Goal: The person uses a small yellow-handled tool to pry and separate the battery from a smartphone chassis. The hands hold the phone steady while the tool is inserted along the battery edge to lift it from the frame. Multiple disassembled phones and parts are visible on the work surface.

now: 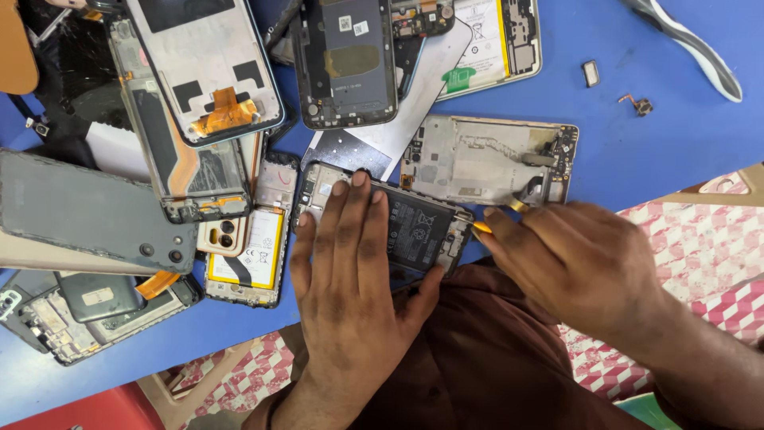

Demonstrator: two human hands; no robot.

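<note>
Your left hand [350, 263] lies flat, fingers spread wide, pressing down on an opened phone [398, 227] with its dark battery showing, at the near edge of the blue surface [660, 135]. Your right hand [581, 263] is curled narrow around a thin yellow tool [482, 228], whose tip touches the phone's right end. Just beyond your right hand lies a bare silver phone frame [485, 159]. Left of your left hand sits another opened phone with a white battery [251, 251], and farther left a grey back cover [87, 211].
</note>
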